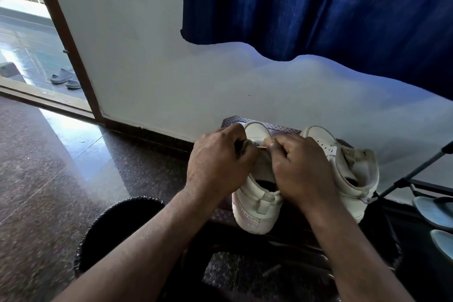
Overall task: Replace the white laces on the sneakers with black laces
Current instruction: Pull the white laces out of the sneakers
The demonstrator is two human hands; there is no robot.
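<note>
Both hands curled, left hand point(218, 162) and right hand point(304, 169) pinching lace point(263, 147) over sneaker point(255, 206)

No text, brand, number or sign is showing legibly anywhere; nothing readable is appearing on the sneakers point(255, 213), curtain point(318, 7) or wall point(147, 56).

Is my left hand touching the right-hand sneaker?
Apart. The head view shows the left hand over the other sneaker, with the right hand between it and the right-hand sneaker.

Floor point(61, 167) lay free left of the left grip point(218, 162); second sneaker point(353, 171) blocked beside the right grip point(304, 169); wall point(171, 81) beyond.
</note>
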